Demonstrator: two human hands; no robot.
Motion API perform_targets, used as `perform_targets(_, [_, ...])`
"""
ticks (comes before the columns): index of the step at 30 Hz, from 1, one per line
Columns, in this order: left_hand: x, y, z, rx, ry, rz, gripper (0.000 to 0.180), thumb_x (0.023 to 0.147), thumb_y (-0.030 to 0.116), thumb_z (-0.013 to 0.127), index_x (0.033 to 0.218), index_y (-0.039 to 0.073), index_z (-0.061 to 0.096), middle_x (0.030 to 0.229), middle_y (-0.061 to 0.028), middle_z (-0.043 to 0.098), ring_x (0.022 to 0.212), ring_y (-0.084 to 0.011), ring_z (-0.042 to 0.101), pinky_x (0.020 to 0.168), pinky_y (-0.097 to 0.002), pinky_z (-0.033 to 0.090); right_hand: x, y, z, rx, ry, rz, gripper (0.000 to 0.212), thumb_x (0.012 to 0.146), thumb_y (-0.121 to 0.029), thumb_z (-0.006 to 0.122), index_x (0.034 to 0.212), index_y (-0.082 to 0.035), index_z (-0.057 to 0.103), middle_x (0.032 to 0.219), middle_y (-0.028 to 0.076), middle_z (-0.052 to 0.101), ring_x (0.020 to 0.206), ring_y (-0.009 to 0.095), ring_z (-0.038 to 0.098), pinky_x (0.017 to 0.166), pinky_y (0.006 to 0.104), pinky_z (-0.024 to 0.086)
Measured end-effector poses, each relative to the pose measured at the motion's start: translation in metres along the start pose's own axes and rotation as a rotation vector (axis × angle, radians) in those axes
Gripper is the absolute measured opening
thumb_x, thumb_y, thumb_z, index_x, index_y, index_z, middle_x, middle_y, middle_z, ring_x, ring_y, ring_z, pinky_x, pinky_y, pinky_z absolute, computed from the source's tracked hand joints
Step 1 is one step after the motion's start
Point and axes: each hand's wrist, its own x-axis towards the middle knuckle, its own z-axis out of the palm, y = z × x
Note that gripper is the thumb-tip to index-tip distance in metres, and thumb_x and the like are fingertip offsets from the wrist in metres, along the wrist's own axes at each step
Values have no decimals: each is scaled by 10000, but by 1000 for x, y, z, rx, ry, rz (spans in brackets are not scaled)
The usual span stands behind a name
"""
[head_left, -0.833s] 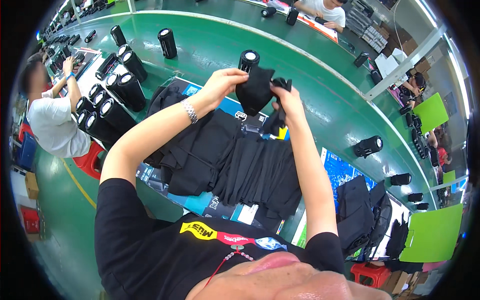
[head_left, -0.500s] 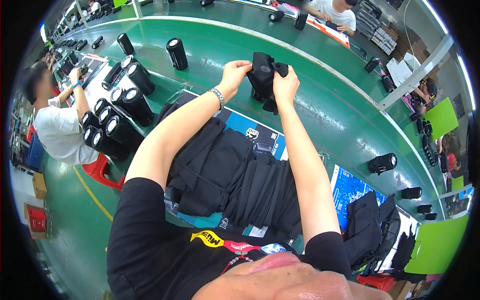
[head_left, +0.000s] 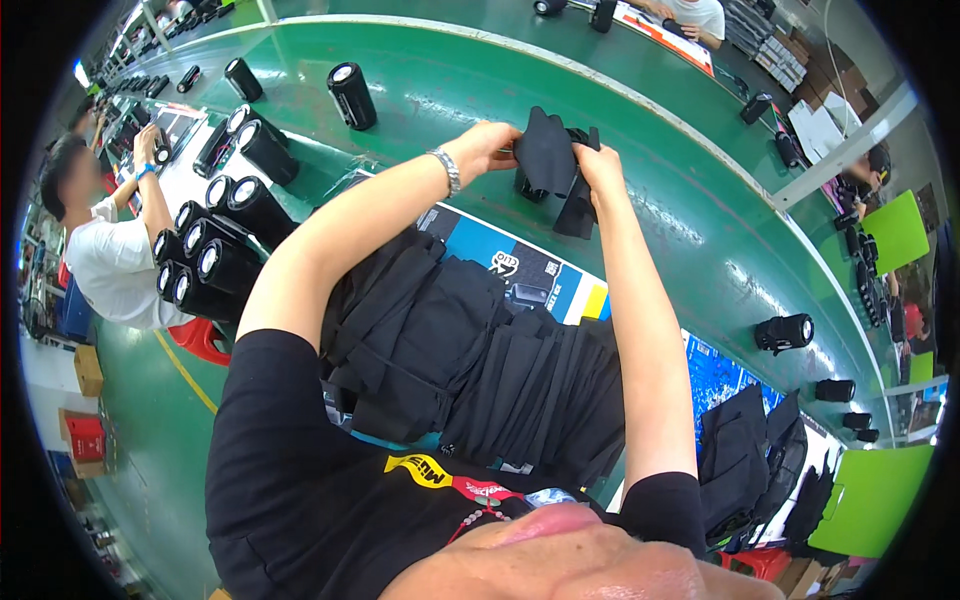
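Out over the green bench, both my arms reach forward to a black cloth bag. My left hand pinches its left edge between thumb and fingers. On the opposite side my right hand grips the fabric, and a dark strip of it hangs down below. Part of a black cylindrical object shows under the cloth; the rest is covered. Nearer my chest lie piles of folded black cloth bags on a printed blue and white sheet.
Black cylindrical speakers stand grouped at the left, beside a seated co-worker. A lone speaker stands farther back, and another lies at the right. More black bags rest at the lower right near a green panel.
Both hands have shifted slightly right in the picture with the cloth bag. The fabric now looks smoother and more spread, with its strip hanging by my right hand.
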Motion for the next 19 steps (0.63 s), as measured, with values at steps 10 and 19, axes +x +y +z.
perform_targets(10, [23, 10, 47, -90, -198, 64, 253, 901, 259, 588, 981, 20, 607, 910, -75, 653, 764, -156, 634, 712, -295, 522, -15, -2, -14, -103, 14, -15, 289, 705, -227, 604, 844, 16, 677, 727, 158, 666, 647, 250, 653, 611, 351, 485])
perform_targets(19, [43, -16, 43, -244, -314, 77, 231, 873, 175, 614, 989, -24, 600, 946, -66, 653, 858, -159, 640, 828, -317, 513, -40, 4, -15, 153, 77, 39, 229, 779, -163, 567, 874, 31, 642, 710, 88, 632, 537, 144, 556, 500, 280, 420])
